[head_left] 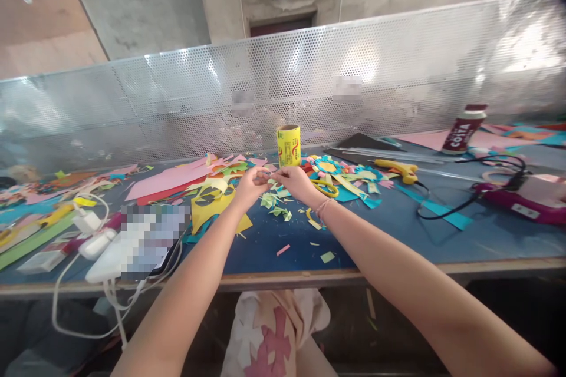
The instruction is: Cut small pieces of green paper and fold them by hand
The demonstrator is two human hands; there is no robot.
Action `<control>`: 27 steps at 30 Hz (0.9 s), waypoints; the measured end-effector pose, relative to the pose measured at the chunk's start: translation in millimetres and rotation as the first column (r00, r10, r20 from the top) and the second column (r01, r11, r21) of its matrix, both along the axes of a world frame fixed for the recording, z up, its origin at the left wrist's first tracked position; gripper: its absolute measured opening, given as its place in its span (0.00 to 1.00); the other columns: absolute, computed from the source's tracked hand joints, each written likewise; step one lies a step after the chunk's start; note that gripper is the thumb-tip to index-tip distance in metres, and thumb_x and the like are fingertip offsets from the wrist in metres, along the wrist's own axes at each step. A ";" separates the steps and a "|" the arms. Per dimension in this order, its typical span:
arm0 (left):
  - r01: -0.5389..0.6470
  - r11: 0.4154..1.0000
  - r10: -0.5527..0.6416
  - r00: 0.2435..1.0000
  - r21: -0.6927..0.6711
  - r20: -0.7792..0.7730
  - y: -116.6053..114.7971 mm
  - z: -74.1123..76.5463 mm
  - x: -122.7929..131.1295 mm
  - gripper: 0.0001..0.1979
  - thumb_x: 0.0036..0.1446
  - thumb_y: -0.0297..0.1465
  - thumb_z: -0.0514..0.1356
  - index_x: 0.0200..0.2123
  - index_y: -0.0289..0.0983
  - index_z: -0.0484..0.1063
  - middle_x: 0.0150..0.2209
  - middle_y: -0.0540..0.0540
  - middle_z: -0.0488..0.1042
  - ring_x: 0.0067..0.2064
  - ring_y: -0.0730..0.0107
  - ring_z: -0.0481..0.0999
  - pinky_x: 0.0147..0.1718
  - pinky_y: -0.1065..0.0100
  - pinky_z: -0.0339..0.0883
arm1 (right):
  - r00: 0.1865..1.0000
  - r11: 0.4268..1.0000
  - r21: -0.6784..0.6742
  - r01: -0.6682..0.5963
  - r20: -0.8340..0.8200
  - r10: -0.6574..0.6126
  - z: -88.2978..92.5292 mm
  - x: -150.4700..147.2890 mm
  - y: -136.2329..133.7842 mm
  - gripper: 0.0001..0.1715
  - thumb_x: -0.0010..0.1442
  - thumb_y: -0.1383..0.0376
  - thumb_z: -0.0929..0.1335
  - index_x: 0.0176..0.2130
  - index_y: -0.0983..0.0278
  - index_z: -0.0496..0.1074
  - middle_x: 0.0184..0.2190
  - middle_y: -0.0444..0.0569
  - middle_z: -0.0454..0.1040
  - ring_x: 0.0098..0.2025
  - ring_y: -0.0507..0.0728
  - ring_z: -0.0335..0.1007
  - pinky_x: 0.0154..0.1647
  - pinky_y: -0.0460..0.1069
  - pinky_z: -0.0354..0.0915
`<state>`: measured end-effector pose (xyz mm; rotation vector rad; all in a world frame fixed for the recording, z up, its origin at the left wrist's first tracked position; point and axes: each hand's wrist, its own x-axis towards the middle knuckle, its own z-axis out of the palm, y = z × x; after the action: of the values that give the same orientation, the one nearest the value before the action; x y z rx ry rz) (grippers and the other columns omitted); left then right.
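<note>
Both forearms reach forward from the near edge over the worktop [265, 250], converging so that the left hand [252, 187] and right hand [298, 184] meet fingertip to fingertip near the middle. The wrists bend slightly inward, the fingers curl, and a thin band [326, 205] circles the right wrist. Each grip is narrow, thumb and fingers pinched on a small pale scrap [271, 181] between the two hands; its shape is too small to make out. Just behind the fingers a yellow roll [289, 147] stands upright, closing off the space straight ahead. Green cuttings [278, 212] lie beneath and just in front of the hands. To the left, a cut yellow sheet [204, 218] lies beside the left forearm, with a pink sheet [170, 180] on a red one farther back, and a white charger [105, 258] with cables sits near the front edge. To the right are paper flowers [327, 165], a yellow scissor handle [328, 189] near the right wrist, and a yellow glue gun [398, 168] whose black cord [435, 216] loops over the worktop. Beyond it, a dark red bottle [464, 131] stands tilted in view. A perforated metal panel [305, 82] rises along the back.
</note>
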<state>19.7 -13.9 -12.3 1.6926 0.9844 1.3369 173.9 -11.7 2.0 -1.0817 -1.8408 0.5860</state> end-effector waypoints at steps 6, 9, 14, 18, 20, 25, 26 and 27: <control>0.054 0.993 -0.045 0.996 -0.109 0.082 -5.0 2.0 3.0 0.16 0.37 0.28 0.67 0.32 0.34 0.68 0.29 0.49 0.71 0.30 0.74 0.72 0.35 0.67 0.67 | 1.000 0.999 0.037 0.022 -0.004 -0.022 1.4 -0.7 -2.3 0.12 0.53 0.62 0.64 0.24 0.67 0.70 0.21 0.45 0.70 0.26 0.51 0.65 0.29 0.46 0.59; 0.062 0.980 -0.031 0.986 -0.188 0.163 -5.6 3.2 2.9 0.12 0.39 0.32 0.66 0.28 0.34 0.68 0.25 0.49 0.71 0.27 0.74 0.73 0.35 0.65 0.68 | 1.000 1.000 0.026 0.018 -0.016 -0.018 2.5 -1.2 -4.1 0.12 0.53 0.62 0.64 0.23 0.66 0.68 0.19 0.44 0.69 0.24 0.51 0.65 0.28 0.45 0.60; 0.029 0.978 0.007 0.985 -0.204 0.174 -5.6 4.9 2.0 0.12 0.39 0.33 0.66 0.27 0.33 0.69 0.23 0.49 0.72 0.27 0.72 0.73 0.34 0.65 0.68 | 0.999 1.000 -0.028 -0.014 -0.049 0.013 2.6 -2.7 -4.8 0.13 0.55 0.62 0.63 0.22 0.66 0.67 0.19 0.44 0.69 0.23 0.50 0.65 0.25 0.45 0.61; -0.010 0.984 0.038 0.986 -0.178 0.159 -6.1 5.9 1.6 0.11 0.39 0.33 0.65 0.26 0.33 0.70 0.22 0.49 0.72 0.25 0.73 0.73 0.34 0.66 0.68 | 0.992 0.993 -0.100 -0.059 -0.119 0.047 2.6 -3.7 -6.0 0.12 0.53 0.61 0.64 0.24 0.66 0.68 0.21 0.45 0.70 0.23 0.51 0.66 0.24 0.45 0.63; -0.015 0.985 0.041 0.988 -0.171 0.151 -6.4 6.3 1.5 0.10 0.39 0.32 0.65 0.25 0.33 0.70 0.21 0.50 0.72 0.24 0.74 0.72 0.33 0.67 0.68 | 0.985 0.986 -0.138 -0.091 -0.161 0.068 1.9 -4.0 -5.9 0.10 0.51 0.61 0.67 0.25 0.66 0.68 0.21 0.45 0.70 0.23 0.50 0.66 0.25 0.44 0.64; -0.007 0.984 0.035 0.988 -0.179 0.153 -7.3 7.4 1.6 0.10 0.38 0.32 0.66 0.24 0.33 0.70 0.20 0.50 0.71 0.23 0.76 0.71 0.33 0.67 0.68 | 0.948 0.944 -0.272 -0.187 -0.300 0.101 -4.0 -3.6 -0.4 0.11 0.49 0.61 0.69 0.24 0.66 0.69 0.20 0.43 0.69 0.23 0.48 0.65 0.27 0.43 0.65; -0.011 0.982 0.040 0.988 -0.186 0.151 -7.5 7.7 1.7 0.10 0.37 0.32 0.66 0.24 0.33 0.70 0.20 0.50 0.71 0.23 0.76 0.71 0.33 0.67 0.69 | 0.943 0.935 -0.290 -0.203 -0.314 0.107 -5.4 -3.3 0.9 0.11 0.50 0.61 0.69 0.24 0.66 0.69 0.20 0.42 0.69 0.24 0.48 0.65 0.27 0.43 0.65; -0.015 0.981 0.044 0.988 -0.192 0.145 -7.6 8.0 1.8 0.10 0.37 0.32 0.66 0.23 0.33 0.70 0.20 0.50 0.71 0.23 0.76 0.70 0.33 0.66 0.69 | 0.941 0.928 -0.304 -0.214 -0.320 0.112 -6.6 -3.0 2.1 0.10 0.50 0.61 0.68 0.24 0.66 0.69 0.20 0.42 0.69 0.24 0.48 0.66 0.27 0.43 0.65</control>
<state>21.6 -21.6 -4.3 1.4198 1.0195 1.3228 170.9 -9.7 -4.6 -0.9928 -1.6078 1.1344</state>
